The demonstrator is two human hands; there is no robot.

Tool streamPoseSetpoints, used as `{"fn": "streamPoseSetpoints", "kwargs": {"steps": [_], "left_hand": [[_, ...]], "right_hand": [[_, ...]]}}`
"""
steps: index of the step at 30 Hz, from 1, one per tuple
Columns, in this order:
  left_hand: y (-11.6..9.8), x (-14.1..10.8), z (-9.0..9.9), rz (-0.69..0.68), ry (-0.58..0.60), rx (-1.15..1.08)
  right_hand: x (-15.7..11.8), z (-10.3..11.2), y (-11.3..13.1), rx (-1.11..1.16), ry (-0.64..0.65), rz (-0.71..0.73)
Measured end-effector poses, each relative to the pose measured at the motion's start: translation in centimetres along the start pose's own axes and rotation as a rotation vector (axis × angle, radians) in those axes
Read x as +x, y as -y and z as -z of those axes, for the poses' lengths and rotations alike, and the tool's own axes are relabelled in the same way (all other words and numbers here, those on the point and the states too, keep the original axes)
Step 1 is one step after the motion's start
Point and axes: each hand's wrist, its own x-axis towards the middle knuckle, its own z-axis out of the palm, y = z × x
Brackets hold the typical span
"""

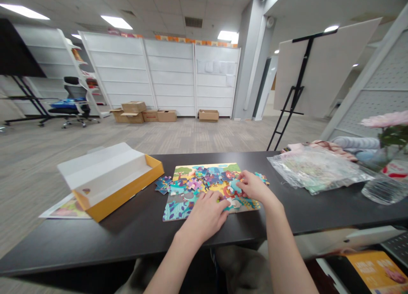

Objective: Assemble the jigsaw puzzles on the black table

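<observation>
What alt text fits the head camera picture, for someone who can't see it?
A person's left hand and right hand work over a colourful jigsaw puzzle on a black table, with loose pieces at its sides. An open yellow box sits to the left, a clear plastic bag to the right.

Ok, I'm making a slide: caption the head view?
Left hand and right hand at a colourful cartoon jigsaw puzzle, an open yellow rectangular box beside it on a black table.

The left hand (208,213) and right hand (255,187) touch a jigsaw (178,210) — yellow box (127,200) at nine o'clock from it, plastic bag (315,171) at three.
</observation>
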Motion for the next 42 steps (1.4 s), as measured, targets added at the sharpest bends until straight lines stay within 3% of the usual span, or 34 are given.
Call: {"fn": "streamPoseSetpoints", "kwargs": {"steps": [6,16,22,31,37,42], "left_hand": [[0.1,-0.1,0.0,0.008,-0.007,-0.061],[-0.1,-0.2,0.6,-0.003,0.016,-0.074],[-0.8,-0.1,0.6,0.020,0.012,0.053],[1.1,-0.6,0.6,0.061,-0.026,-0.139],[2.4,-1.3,0.8,0.234,-0.064,-0.103],[2.6,-1.5,0.8,0.220,-0.077,-0.066]], "right_hand": [[0.4,-0.4,-0.4,0.005,0.009,-0.052],[-0.1,-0.2,0.1,-0.030,0.028,-0.015],[-0.3,-0.2,0.6,-0.024,0.030,-0.023],[0.3,-0.2,0.1,0.054,-0.010,0.153],[0.4,-2.0,1.8,0.171,0.123,0.261],[0.9,-3.2,2.4,0.144,0.187,0.251]]}}
